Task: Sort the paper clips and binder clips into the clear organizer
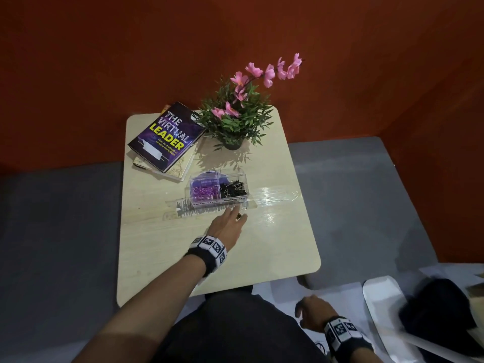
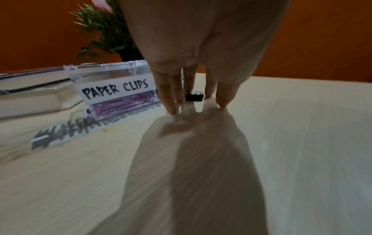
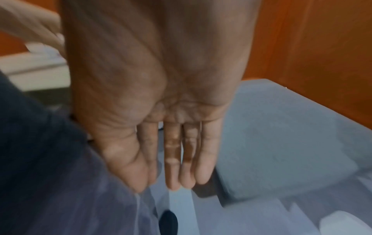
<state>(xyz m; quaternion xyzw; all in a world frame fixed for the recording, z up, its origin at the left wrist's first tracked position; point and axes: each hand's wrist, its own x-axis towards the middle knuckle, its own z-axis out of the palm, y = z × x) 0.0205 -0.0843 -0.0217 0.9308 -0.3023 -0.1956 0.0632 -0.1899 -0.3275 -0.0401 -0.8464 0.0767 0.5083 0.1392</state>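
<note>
Left wrist: binder clip (image 2: 194, 97) lies between left hand's (image 2: 201, 55) fingertips.

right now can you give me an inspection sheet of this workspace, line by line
surface: pale wood-grain table, glare at its right side
job's things: clear organizer holds purple paper clips left, black binder clips right; one loose binder clip on the table at the fingertips
clutter: stacked books, potted plant
hands: left hand reaches down over the loose clip, not yet gripping; right hand idle, fingers straight, beside the lap
cables: nothing seen
surroundings: orange wall, grey seat
</note>
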